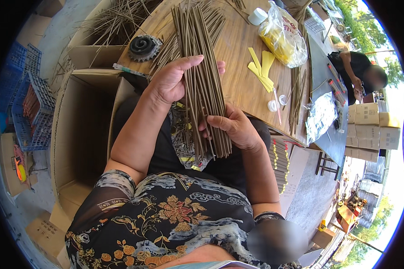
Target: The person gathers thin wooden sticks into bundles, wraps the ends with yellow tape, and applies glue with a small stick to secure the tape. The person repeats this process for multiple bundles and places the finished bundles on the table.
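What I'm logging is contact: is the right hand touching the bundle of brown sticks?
Touching. The head view shows it: the right hand lays its thumb over the bundle of brown sticks, without a visible gap.

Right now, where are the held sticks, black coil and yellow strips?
Held sticks [205, 85], head view: bundle's middle.
Black coil [143, 48], head view: spiral top.
Yellow strips [266, 64], head view: the broad piece.

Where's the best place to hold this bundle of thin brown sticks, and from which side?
I'd hold the stick bundle at two places along its length: left hand from its left, right hand nearer the body, from its right. It's long and no tie shows, so one grip might let sticks splay.
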A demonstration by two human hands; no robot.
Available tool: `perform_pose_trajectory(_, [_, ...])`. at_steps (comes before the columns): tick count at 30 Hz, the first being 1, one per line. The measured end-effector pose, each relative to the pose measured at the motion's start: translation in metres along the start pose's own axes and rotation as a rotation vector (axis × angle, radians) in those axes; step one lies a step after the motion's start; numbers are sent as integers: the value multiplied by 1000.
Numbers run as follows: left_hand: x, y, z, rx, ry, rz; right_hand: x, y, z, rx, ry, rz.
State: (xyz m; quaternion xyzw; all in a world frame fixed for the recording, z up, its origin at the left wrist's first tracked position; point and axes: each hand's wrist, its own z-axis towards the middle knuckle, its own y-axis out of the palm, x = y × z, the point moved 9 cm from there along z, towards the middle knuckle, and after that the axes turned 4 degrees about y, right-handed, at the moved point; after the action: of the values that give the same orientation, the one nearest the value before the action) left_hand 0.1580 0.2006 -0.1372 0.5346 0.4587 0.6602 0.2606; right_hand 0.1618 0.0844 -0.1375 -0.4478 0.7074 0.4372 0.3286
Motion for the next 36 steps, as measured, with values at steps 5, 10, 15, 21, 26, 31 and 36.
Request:
perform_pose_trajectory(5, [-5,8,3,-113,-40,-142,2,-9,-5,100,-10,33])
perform_pose_trajectory(10, [-8,20,3,-119,-45,-276,7,-16,-3,31,-67,-49])
perform_pose_trajectory(15, [-14,18,6,-50,-21,-203,10,-6,-4,-85,-62,179])
perform_pose_trajectory(21, [-22,19,5,-37,-30,-57,13,0,-12,-154,-10,370])
perform_pose_trajectory(26, [-26,35,1,-102,-40,42,12,1,-21,-200,-20,418])
perform_pose_trajectory(31, [-25,43,-1,-62,-6,111,14,-4,-28,-141,-28,379])
perform_pose_trajectory(36, [-36,52,-4,-111,-62,-15,16,-5,-33,-148,-25,433])
